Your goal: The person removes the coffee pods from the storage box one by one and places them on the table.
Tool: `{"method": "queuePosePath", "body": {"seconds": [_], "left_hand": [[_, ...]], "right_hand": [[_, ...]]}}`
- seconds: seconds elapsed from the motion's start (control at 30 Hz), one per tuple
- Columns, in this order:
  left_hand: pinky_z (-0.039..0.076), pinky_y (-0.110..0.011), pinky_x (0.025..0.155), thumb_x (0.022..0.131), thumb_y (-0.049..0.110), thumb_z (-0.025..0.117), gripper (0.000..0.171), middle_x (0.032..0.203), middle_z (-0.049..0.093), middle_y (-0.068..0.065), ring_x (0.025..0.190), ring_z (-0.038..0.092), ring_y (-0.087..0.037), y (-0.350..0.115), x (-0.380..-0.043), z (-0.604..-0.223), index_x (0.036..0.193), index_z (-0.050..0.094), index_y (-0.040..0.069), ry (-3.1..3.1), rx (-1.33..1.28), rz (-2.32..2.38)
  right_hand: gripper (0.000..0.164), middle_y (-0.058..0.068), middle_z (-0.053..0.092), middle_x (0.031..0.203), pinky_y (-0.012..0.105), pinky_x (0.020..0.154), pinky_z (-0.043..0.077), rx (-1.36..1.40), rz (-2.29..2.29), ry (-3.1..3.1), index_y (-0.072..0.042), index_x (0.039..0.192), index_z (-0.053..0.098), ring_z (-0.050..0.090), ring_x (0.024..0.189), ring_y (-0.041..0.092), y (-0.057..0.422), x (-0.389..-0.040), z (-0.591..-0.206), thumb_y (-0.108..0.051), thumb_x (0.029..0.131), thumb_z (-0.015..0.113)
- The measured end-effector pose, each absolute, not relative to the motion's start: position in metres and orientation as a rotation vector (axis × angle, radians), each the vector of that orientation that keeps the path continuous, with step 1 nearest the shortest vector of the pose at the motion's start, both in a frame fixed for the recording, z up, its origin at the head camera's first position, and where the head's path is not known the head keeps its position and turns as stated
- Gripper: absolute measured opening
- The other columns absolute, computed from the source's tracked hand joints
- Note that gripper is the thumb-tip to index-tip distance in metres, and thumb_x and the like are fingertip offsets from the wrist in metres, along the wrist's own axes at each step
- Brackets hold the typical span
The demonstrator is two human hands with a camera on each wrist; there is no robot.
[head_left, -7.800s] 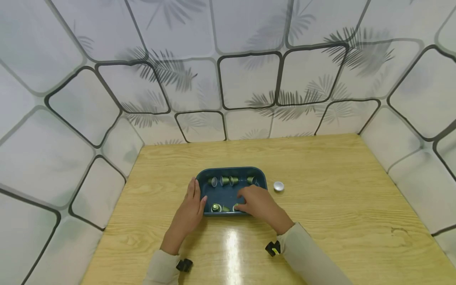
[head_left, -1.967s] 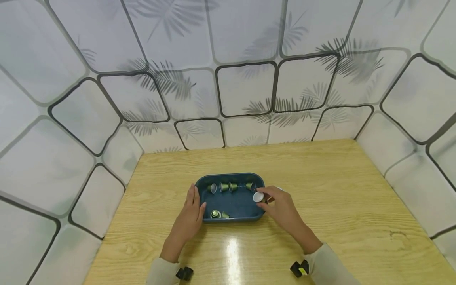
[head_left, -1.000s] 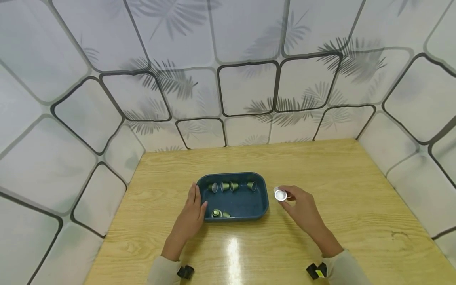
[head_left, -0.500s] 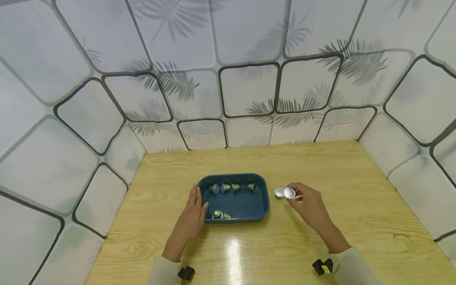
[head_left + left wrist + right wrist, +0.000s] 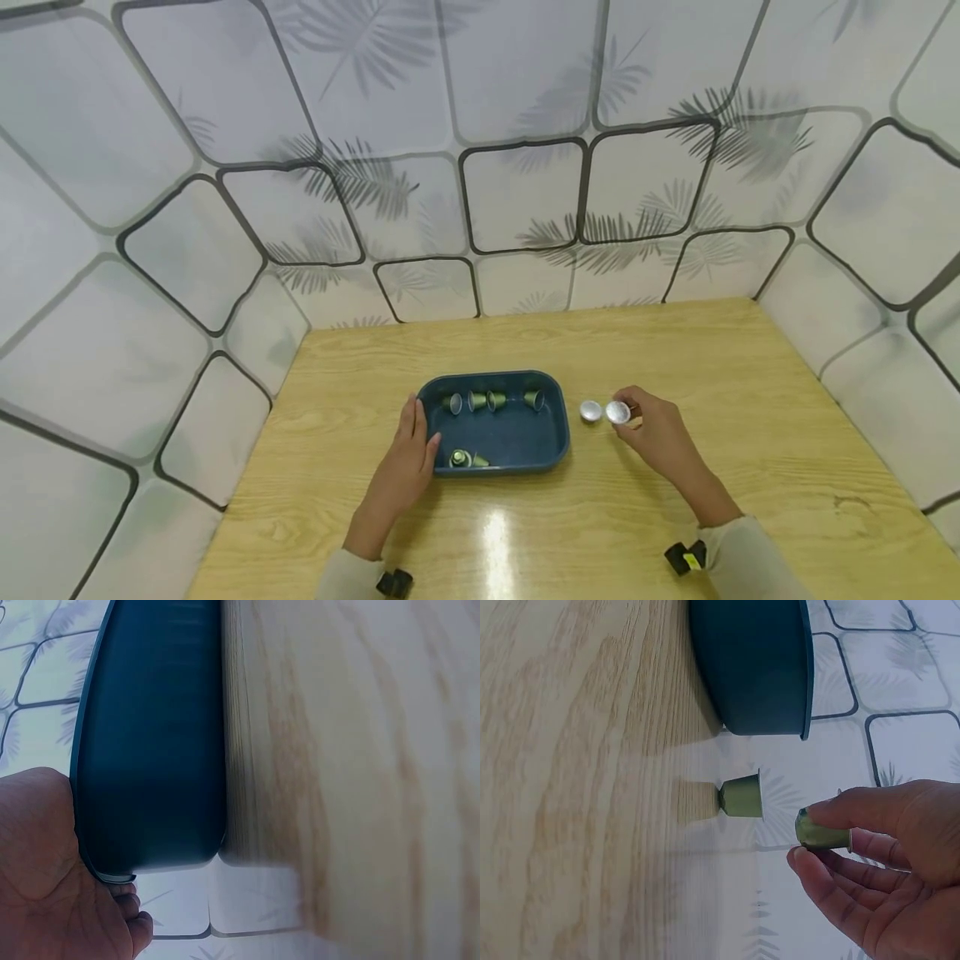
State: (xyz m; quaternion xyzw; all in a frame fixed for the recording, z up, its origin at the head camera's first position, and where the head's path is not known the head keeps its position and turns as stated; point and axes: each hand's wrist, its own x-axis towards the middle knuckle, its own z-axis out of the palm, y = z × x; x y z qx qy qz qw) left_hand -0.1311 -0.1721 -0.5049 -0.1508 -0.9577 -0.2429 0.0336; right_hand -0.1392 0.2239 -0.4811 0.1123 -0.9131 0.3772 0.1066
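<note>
My right hand pinches a green coffee capsule between thumb and fingertips, its silver lid facing up. The capsule hangs a little above the table, just right of another green capsule that stands on its narrow end, lid up. A dark blue rectangular tray lies to the left of both. Its left end is in the grip of my left hand, with fingers along the outer wall and thumb over the rim. Several green capsules lie in the tray, including one by the far wall and one by the near wall.
The wooden table carries the tray and the standing capsule. Patterned light walls enclose it at the back and both sides. A glare spot shines on the wood near the front.
My right hand has taken a capsule from the tray's near side, lifted it over the right rim and carried it right, past the standing capsule. My left hand stays at the tray.
</note>
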Motion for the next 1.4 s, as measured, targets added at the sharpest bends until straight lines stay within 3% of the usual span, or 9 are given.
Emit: {"method": "queuePosePath", "body": {"seconds": [0.23,0.77,1.4], "left_hand": [[0.032,-0.054,0.115,0.112,0.026,0.042,0.068,0.167,-0.003,-0.025,0.153,0.011,-0.039,-0.172,-0.132,-0.504,0.157,0.009,-0.012,-2.955,-0.468,-0.765],[0.032,-0.053,0.115,0.112,0.027,0.04,0.068,0.167,-0.004,-0.025,0.153,0.01,-0.039,-0.173,-0.133,-0.506,0.157,0.008,-0.012,-2.971,-0.463,-0.762],[0.033,-0.053,0.115,0.112,0.027,0.041,0.068,0.167,-0.003,-0.025,0.154,0.01,-0.038,-0.173,-0.133,-0.507,0.157,0.009,-0.012,-2.958,-0.473,-0.755]], "right_hand": [[0.024,0.011,0.071,0.091,0.034,0.062,0.053,0.295,0.993,-2.734,0.002,0.106,0.067,0.064,0.073,0.018,0.229,-0.147,-0.487,0.007,0.083,0.075],[0.025,0.023,0.07,0.098,0.04,0.064,0.054,0.23,0.966,-2.839,0.007,0.107,0.063,0.066,0.077,0.026,0.229,-0.163,-0.507,0.003,0.087,0.076],[0.025,0.02,0.069,0.091,0.043,0.066,0.052,0.257,0.921,-2.846,0.009,0.107,0.064,0.065,0.078,0.028,0.228,-0.167,-0.512,0.005,0.085,0.075]]}}
